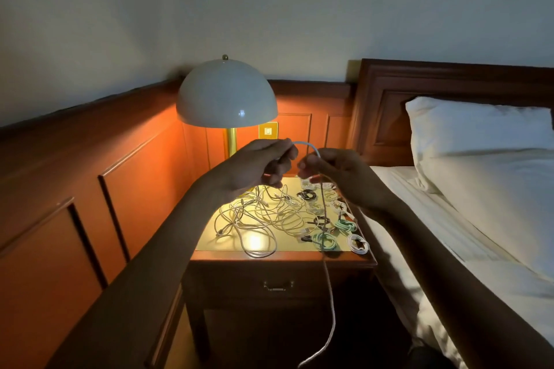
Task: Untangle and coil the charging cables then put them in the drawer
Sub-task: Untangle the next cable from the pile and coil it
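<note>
Both hands are raised above the nightstand and share one white cable. My left hand grips one part of it, my right hand pinches it a little to the right, and a short arc of cable bridges the two. The rest hangs down past the closed drawer toward the floor. A tangle of white cables lies on the lit top. Several coiled cables, white, black and green, sit along its right side.
A dome lamp stands at the back of the nightstand, lit. Wood wall panelling runs along the left. A bed with a white pillow and a wooden headboard lies close on the right.
</note>
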A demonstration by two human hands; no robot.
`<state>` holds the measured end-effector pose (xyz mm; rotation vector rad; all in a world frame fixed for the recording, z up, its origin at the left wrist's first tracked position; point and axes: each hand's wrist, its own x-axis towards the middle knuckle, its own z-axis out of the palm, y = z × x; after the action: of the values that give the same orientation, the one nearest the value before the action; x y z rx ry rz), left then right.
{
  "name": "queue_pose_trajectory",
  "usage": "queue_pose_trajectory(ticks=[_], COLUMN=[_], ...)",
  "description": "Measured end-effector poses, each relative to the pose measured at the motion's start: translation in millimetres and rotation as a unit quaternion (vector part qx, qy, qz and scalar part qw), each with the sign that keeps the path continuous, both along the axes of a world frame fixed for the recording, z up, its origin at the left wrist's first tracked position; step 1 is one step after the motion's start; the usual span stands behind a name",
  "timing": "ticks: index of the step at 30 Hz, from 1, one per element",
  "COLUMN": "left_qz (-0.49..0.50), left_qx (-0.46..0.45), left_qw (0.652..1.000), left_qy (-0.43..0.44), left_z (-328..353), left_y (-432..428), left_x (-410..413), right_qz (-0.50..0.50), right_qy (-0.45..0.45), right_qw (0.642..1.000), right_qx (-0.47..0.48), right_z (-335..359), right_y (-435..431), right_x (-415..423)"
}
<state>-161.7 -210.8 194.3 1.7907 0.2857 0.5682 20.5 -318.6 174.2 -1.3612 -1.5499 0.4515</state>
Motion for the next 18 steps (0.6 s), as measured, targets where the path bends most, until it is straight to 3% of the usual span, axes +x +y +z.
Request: queue_pose_trajectory(ticks=[2, 6, 10, 13, 16, 18], left_qz=[-0.01, -0.125, -0.221, -0.178, -0.069, 0.02], left_qx=[-0.005, -0.036, -0.073, -0.14, -0.239, -0.201], left_qw=[1.0, 0.989, 0.971, 0.973, 0.95, 0.962], left_qy=[0.008, 0.069, 0.05, -0.055, -0.191, -0.183], left_z=[-6.0, -24.1, -34.8, -33.0, -37.0, -51.4], left_y=[2.2, 8.5, -2.4, -6.0, 10.3, 23.5], left_x=[-4.7, -15.2, -22.4, -14.4, 8.5, 23.5], right_qz=[0.058, 0.085, 0.093, 0.041, -0.019, -0.035], right_qy=[0.084, -0.013, 0.008, 0.058, 0.101, 0.068], right_qw=[0.995, 0.996, 0.996, 0.997, 0.995, 0.995], right_qx=[-0.016, -0.021, 0.005, 0.025, -0.015, -0.06], right_z=[7.7, 16.5, 17.5, -8.1, -58.0, -85.7], right_y=[-2.6, 0.8, 10.3, 19.8, 19.6, 14.6], right_x=[-0.2, 4.9, 0.5, -10.7, -36.3, -52.5])
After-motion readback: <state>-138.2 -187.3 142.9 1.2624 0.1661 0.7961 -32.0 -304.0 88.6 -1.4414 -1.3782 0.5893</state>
